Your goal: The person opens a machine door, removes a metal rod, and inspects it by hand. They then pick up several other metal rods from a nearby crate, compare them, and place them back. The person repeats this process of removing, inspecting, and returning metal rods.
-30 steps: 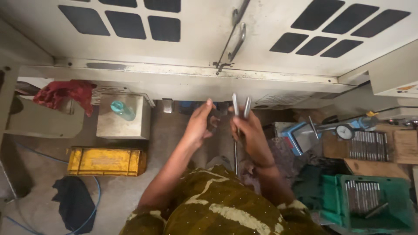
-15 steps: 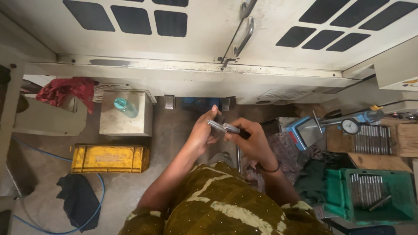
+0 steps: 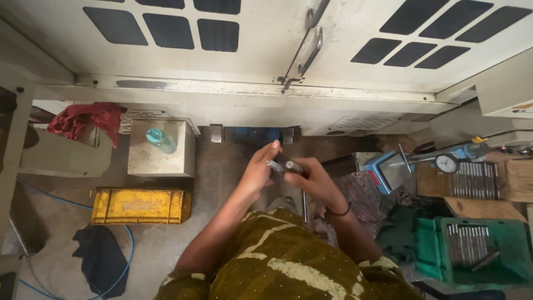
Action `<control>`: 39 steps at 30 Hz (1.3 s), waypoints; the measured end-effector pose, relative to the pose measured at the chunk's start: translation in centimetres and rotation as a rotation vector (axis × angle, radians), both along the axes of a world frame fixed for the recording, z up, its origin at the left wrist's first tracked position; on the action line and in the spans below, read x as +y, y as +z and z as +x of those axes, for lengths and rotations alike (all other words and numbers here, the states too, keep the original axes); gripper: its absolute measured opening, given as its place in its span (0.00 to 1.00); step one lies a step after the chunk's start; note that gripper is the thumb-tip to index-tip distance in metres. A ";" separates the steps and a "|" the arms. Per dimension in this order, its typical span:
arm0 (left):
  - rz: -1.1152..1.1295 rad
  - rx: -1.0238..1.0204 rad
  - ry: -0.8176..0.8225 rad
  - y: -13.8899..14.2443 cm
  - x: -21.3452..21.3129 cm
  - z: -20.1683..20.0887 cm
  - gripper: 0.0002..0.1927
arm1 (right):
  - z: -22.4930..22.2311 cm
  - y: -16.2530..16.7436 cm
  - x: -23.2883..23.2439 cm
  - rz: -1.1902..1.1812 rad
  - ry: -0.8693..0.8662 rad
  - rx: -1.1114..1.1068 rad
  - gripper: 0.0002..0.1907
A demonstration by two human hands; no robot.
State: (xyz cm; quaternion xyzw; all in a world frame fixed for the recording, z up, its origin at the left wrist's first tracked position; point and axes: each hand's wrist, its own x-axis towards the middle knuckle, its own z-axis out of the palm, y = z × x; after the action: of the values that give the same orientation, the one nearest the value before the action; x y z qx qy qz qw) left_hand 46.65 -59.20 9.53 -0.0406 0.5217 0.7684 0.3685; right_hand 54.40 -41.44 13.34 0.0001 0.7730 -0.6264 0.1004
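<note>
**Two hands meet on short metal rods above a workshop floor**

Looking straight down from the head camera, we see a dusty concrete floor [image 3: 222,183] running up to the base of a pale machine cabinet [image 3: 266,61], whose doors carry dark vent slots and a metal handle [image 3: 311,50].

Our left hand [image 3: 258,169] is held flat with the fingers straight and pressed together, its fingertips resting against the metal rods [image 3: 284,165]. Our right hand [image 3: 313,178] is curled round the same rods, pinching them between thumb and fingers; a dark band sits on that wrist. The rods lie roughly level between the two hands, in the air over the floor, just in front of the cabinet's foot.

On the left we see a yellow crate [image 3: 139,205], a metal box with a teal bottle [image 3: 161,140] on top, a red rag [image 3: 86,119] and a blue hose [image 3: 66,200]. On the right stand a dial gauge [image 3: 446,164] on a blue stand, a wooden tray of rods [image 3: 472,179] and a green crate [image 3: 472,258] with more rods inside.
</note>
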 end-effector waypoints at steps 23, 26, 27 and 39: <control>0.602 -0.413 0.294 -4.5 2.7 0.5 0.28 | -0.3 -1.4 -5.0 0.257 -0.407 0.527 0.14; 0.501 -0.443 0.359 -4.8 2.5 0.1 0.25 | 0.0 0.0 -4.3 0.214 -0.332 0.548 0.21; 0.497 -0.404 0.351 -4.9 2.4 0.0 0.26 | 0.1 0.4 -4.0 0.245 -0.336 0.471 0.20; 0.291 -0.171 0.181 -2.7 1.6 1.0 0.29 | 0.6 4.9 -3.1 0.461 -0.147 0.650 0.16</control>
State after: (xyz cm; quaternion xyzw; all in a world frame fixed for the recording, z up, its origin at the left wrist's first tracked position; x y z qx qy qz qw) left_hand 47.69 -57.61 6.78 -0.0987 0.3660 0.8595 0.3427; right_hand 55.05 -44.56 18.25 -0.1203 0.8826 -0.4096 -0.1970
